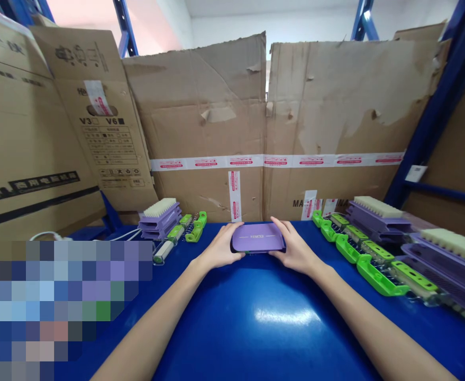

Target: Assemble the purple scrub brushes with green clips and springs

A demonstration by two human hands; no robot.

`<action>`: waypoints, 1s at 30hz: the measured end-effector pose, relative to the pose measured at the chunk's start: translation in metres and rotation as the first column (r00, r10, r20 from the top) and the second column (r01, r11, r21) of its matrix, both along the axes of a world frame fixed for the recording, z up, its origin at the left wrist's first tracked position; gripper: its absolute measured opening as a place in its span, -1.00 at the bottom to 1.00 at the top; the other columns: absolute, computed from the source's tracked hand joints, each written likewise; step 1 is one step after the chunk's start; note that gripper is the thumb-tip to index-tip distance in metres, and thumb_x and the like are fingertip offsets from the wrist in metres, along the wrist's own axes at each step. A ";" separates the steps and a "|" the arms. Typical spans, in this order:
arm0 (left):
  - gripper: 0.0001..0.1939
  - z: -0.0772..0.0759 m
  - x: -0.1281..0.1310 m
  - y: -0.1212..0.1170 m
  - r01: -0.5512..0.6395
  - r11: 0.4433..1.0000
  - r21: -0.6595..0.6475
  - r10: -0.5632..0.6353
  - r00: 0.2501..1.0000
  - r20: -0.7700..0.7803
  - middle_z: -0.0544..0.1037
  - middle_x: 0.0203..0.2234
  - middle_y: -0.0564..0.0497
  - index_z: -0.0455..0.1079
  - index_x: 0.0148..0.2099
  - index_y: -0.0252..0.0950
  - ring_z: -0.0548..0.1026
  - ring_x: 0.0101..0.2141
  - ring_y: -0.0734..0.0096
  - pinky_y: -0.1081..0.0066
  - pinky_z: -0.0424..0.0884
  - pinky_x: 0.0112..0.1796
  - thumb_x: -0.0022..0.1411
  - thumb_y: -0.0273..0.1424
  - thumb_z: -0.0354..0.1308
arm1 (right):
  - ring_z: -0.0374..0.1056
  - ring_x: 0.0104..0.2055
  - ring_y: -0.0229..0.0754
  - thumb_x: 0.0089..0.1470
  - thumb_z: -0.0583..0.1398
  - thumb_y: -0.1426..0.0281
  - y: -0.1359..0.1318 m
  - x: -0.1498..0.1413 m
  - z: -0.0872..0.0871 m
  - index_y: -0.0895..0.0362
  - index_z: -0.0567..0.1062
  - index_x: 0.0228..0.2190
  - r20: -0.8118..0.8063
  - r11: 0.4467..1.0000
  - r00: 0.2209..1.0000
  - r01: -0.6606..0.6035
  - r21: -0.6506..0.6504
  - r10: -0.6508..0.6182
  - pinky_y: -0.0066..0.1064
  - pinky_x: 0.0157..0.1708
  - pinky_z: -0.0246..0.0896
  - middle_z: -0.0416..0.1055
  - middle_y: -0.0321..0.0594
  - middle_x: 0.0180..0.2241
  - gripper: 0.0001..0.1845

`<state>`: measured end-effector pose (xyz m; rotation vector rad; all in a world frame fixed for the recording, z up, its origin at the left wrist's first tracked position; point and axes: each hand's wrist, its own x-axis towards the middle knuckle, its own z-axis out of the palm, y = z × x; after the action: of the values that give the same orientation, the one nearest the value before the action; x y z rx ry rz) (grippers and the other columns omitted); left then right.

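A flat purple plastic case (pixel 258 237) with rounded corners lies on the blue table (pixel 256 317), far from me. My left hand (pixel 220 247) grips its left end, fingers curled round the edge. My right hand (pixel 293 247) grips its right end the same way. A thin green edge shows under the case.
Purple brush-like parts with cream bristles (pixel 161 217) and green pieces (pixel 194 227) lie at the left. A row of green parts (pixel 369 259) and stacked purple parts (pixel 379 217) runs along the right. Taped cardboard boxes (pixel 264 132) wall the back. Blue rack posts (pixel 438 106) stand at the right.
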<state>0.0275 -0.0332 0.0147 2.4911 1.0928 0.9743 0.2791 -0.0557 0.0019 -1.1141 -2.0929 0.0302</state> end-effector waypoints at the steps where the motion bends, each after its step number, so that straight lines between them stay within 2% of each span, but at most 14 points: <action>1: -0.21 0.001 0.001 0.000 -0.008 1.000 0.030 0.009 1.000 -0.018 0.30 0.08 -0.14 0.11 0.18 -0.25 0.25 0.09 0.09 0.10 0.17 0.11 -0.13 -0.43 0.29 | 0.09 0.17 0.04 -0.07 0.25 0.39 -0.001 0.000 0.001 -0.03 -0.10 0.26 0.035 0.999 0.999 0.007 0.032 -0.008 -0.08 0.13 0.09 0.10 -0.04 0.13 -0.04; 4: -0.26 0.003 0.003 -0.001 -0.033 0.999 0.042 0.035 0.999 -0.041 0.35 -0.02 -0.12 0.18 0.09 -0.26 0.30 0.02 0.09 0.11 0.21 0.06 -0.19 -0.44 0.30 | 0.12 0.16 0.09 -0.07 0.26 0.38 -0.001 -0.001 0.003 -0.02 -0.12 0.27 0.115 0.995 0.993 0.027 0.097 -0.038 -0.03 0.10 0.12 0.12 0.01 0.11 -0.02; 9: -0.27 0.003 0.005 0.000 -0.047 0.999 0.022 0.047 0.998 -0.033 0.34 -0.07 -0.08 0.20 0.04 -0.26 0.31 -0.02 0.11 0.12 0.24 0.03 -0.26 -0.44 0.33 | 0.11 0.16 0.09 -0.05 0.25 0.37 0.001 0.000 0.001 -0.03 -0.17 0.27 0.167 0.994 0.985 0.028 0.109 -0.046 -0.03 0.09 0.13 0.10 0.02 0.13 -0.02; 14: -0.27 0.001 0.005 0.001 -0.093 0.996 -0.014 0.093 0.996 0.013 0.36 -0.08 -0.07 0.21 0.01 -0.28 0.32 -0.02 0.13 0.15 0.25 0.02 -0.29 -0.44 0.35 | 0.08 0.19 0.07 -0.04 0.23 0.40 0.003 -0.001 -0.003 -0.03 -0.18 0.27 0.161 0.994 0.985 0.047 0.100 -0.063 -0.06 0.12 0.11 0.08 0.01 0.15 -0.03; 21: -0.25 0.003 0.006 -0.002 -0.128 0.989 -0.079 0.132 0.990 0.047 0.43 -0.11 -0.05 0.23 0.01 -0.27 0.43 -0.12 0.17 0.24 0.35 -0.09 -0.30 -0.38 0.37 | 0.05 0.22 0.05 -0.05 0.24 0.41 0.004 0.000 -0.005 -0.05 -0.19 0.27 0.129 0.997 0.990 0.046 0.057 -0.053 -0.07 0.14 0.09 0.07 0.00 0.17 -0.01; 23: -0.26 0.003 0.007 -0.003 -0.142 0.989 -0.045 0.143 0.989 0.023 0.44 -0.10 -0.06 0.25 0.00 -0.27 0.43 -0.12 0.16 0.23 0.34 -0.08 -0.31 -0.34 0.38 | 0.05 0.21 0.05 -0.04 0.23 0.41 0.004 0.000 -0.004 -0.06 -0.21 0.27 0.125 0.998 0.991 0.041 0.040 -0.046 -0.05 0.13 0.09 0.06 -0.01 0.17 -0.01; 26: -0.28 0.002 0.007 -0.002 -0.148 0.986 0.078 0.153 0.987 -0.056 0.45 -0.13 -0.08 0.28 -0.03 -0.29 0.41 -0.11 0.10 0.19 0.31 -0.05 -0.31 -0.31 0.39 | 0.07 0.20 0.06 -0.03 0.22 0.42 0.004 0.001 -0.003 -0.04 -0.18 0.27 0.148 0.998 0.987 0.051 0.046 -0.057 -0.07 0.13 0.11 0.05 0.00 0.16 -0.03; 30: -0.36 0.002 0.008 -0.003 -0.102 0.971 0.215 0.134 0.981 -0.138 0.44 -0.19 -0.10 0.28 -0.06 -0.31 0.40 -0.16 0.10 0.16 0.30 -0.08 -0.26 -0.32 0.34 | 0.09 0.17 0.08 -0.02 0.17 0.47 0.004 0.002 -0.004 0.00 -0.16 0.27 0.214 0.993 0.974 0.060 0.099 -0.081 -0.07 0.08 0.16 0.06 0.03 0.13 -0.08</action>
<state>0.0353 -0.0365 0.0165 2.7334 1.2577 0.9900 0.2814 -0.0520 -0.0017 -1.1793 -2.2197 -0.2302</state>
